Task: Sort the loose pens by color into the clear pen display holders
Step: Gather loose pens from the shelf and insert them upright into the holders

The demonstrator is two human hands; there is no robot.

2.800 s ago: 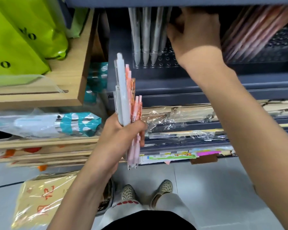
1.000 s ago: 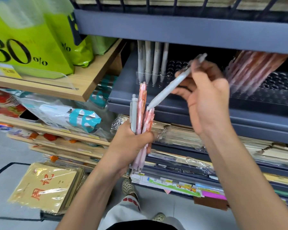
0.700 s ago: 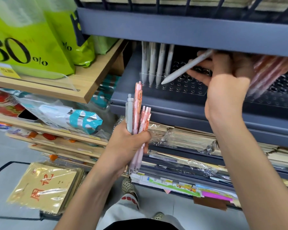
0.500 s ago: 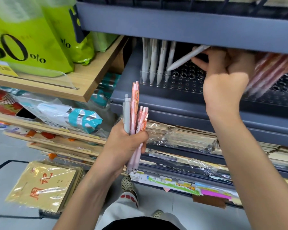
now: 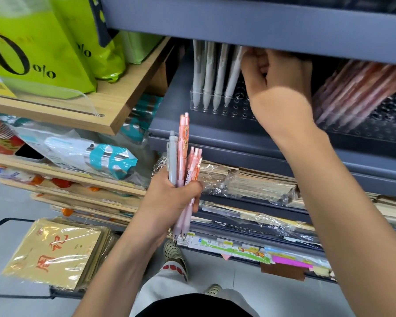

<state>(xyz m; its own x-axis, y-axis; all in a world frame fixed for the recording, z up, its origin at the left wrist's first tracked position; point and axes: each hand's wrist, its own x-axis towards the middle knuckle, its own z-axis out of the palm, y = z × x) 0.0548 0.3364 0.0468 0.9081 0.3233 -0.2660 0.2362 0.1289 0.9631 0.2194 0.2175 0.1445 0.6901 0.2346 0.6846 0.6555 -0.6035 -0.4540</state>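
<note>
My left hand (image 5: 169,197) grips a bundle of loose pens below the shelf: one grey pen (image 5: 172,161) and several pink pens (image 5: 183,143), all upright. My right hand (image 5: 274,74) reaches under the upper shelf, its fingers curled on the top of a grey pen (image 5: 232,76) whose tip stands in the clear holder (image 5: 236,109). This pen is the rightmost in a row of several grey pens (image 5: 208,72). To the right, a second clear holder (image 5: 380,126) carries leaning pink pens (image 5: 352,88). The upper shelf hides the pens' tops.
The grey upper shelf edge (image 5: 249,26) hangs low over the holders. Green bags (image 5: 39,49) sit on a wooden shelf (image 5: 128,97) at left. Wrapped notebooks (image 5: 256,181) fill the shelves below. Yellow booklets (image 5: 53,250) lie in a floor basket.
My right hand carried the grey pen from the bundle up to the clear holder and stood it beside the other grey pens. My left hand has stayed roughly in place.
</note>
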